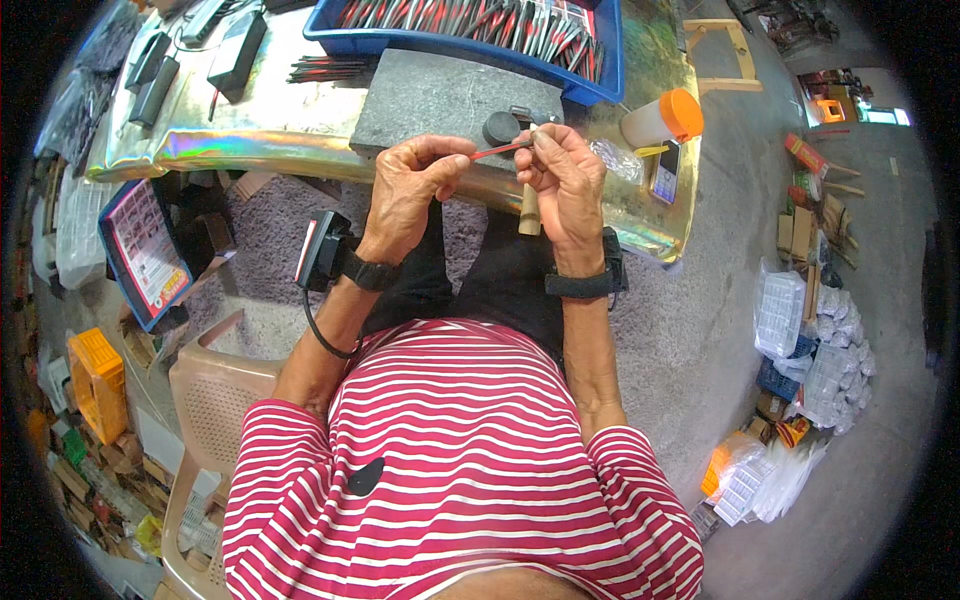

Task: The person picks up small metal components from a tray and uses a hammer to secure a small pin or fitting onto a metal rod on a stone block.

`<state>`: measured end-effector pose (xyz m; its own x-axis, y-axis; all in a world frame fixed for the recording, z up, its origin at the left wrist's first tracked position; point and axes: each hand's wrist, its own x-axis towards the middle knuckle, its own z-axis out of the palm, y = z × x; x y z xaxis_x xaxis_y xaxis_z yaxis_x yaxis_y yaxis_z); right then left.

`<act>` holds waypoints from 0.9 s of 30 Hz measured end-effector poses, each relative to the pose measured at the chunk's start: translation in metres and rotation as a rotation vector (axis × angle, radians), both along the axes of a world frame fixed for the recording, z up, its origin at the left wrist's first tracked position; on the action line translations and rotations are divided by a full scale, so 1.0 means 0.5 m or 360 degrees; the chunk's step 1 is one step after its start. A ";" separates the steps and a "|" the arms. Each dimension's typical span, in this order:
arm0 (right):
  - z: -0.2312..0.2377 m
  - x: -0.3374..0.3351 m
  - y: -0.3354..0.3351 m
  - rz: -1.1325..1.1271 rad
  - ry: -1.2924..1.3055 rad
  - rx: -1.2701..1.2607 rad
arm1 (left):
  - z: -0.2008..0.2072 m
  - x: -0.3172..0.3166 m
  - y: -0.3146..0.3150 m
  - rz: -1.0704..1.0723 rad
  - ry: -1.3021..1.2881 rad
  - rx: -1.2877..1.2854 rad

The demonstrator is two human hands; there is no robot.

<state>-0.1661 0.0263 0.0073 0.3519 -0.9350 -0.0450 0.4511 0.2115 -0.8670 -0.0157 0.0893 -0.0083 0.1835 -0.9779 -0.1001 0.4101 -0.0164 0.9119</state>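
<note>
Between my hands, above the near edge of the table, runs a thin red stick (497,151). My left hand (415,185) pinches its left end between thumb and fingertips. The right end is in the pinch of my right hand (567,180). A grey stone slab (425,100) lies on the table just beyond my hands. On its right part sits a small round black object (501,128), close to the stick. A tan wooden or bamboo piece (529,212) shows below my right hand; its upper end is hidden.
Behind the slab stands a blue tray (465,50) full of thin red and black sticks; several more (327,69) lie left of it. An orange-lidded jar (663,120) and a phone (666,174) are at right. A plastic chair (205,400) stands at my left.
</note>
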 end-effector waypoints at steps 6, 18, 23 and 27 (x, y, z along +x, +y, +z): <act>0.003 0.003 0.005 -0.0010 -0.0013 0.0004 | -0.002 0.001 0.003 -0.0007 0.0012 0.0015; 0.007 0.004 0.010 -0.0015 0.0199 -0.0153 | -0.006 0.008 0.008 0.0019 -0.0014 0.0006; -0.002 0.000 0.011 -0.0007 0.0371 -0.0221 | 0.010 0.017 0.008 0.0063 -0.0266 -0.0038; -0.017 0.002 0.012 -0.0040 0.0314 -0.0093 | 0.031 0.016 0.000 0.0117 -0.0393 -0.0058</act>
